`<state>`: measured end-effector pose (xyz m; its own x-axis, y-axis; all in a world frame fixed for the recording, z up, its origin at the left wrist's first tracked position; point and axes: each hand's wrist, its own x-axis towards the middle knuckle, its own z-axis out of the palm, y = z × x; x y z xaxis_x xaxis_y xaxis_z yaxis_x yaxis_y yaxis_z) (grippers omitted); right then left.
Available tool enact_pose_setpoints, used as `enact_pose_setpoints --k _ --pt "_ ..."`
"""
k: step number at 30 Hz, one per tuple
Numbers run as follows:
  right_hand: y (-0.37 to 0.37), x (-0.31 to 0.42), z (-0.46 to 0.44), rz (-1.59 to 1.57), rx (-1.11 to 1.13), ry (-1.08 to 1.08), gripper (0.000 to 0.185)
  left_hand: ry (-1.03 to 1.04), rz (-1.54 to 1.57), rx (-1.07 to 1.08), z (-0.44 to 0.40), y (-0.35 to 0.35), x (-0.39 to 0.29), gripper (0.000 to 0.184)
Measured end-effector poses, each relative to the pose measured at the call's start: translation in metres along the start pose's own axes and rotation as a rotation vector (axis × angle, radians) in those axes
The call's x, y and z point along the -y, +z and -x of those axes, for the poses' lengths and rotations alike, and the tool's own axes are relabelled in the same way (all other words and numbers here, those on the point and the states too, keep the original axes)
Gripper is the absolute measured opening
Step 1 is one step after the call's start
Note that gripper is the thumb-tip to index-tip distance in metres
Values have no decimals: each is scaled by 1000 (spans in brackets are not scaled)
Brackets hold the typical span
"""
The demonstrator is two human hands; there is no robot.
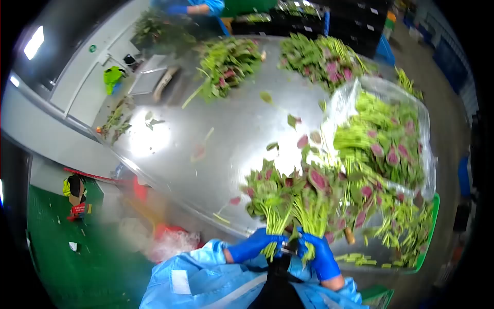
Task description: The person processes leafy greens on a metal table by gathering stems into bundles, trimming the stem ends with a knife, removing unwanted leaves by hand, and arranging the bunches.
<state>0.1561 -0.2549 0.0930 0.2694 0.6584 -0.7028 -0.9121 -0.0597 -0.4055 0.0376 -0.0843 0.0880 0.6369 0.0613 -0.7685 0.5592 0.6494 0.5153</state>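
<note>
My left hand [257, 244], in a blue glove, is closed round the pale green stems of a bunch of leafy greens [274, 216]. Close beside it, my right hand [320, 253], also gloved in blue, grips the stems of a second bunch [311, 206]. Both bunches have green and purple leaves pointing away from me over the metal table's near edge. Something small and metallic shows between my hands, too small to make out. More loose greens [360, 198] lie just right of the bunches.
A clear plastic bag [429, 139] full of greens stands on the metal table [200, 170] at the right. Cut stems lie by a green tray edge [431, 232]. Piles of greens [229, 67] sit at the far side, near a co-worker's gloved hand [177, 10] and black crates [355, 33].
</note>
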Motion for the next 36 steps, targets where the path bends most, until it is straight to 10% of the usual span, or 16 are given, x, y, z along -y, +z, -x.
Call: enact_pose_setpoints --k 17,25,36 --pt "24 65 -12 -109 80 -622 24 347 431 -91 11 -45 -37 23" --pt "8 -17 -78 115 -95 48 14 490 224 -44 -77 -26 15 30" --pt "28 -49 -71 316 -305 -212 26 397 394 109 -70 -37 14 22"
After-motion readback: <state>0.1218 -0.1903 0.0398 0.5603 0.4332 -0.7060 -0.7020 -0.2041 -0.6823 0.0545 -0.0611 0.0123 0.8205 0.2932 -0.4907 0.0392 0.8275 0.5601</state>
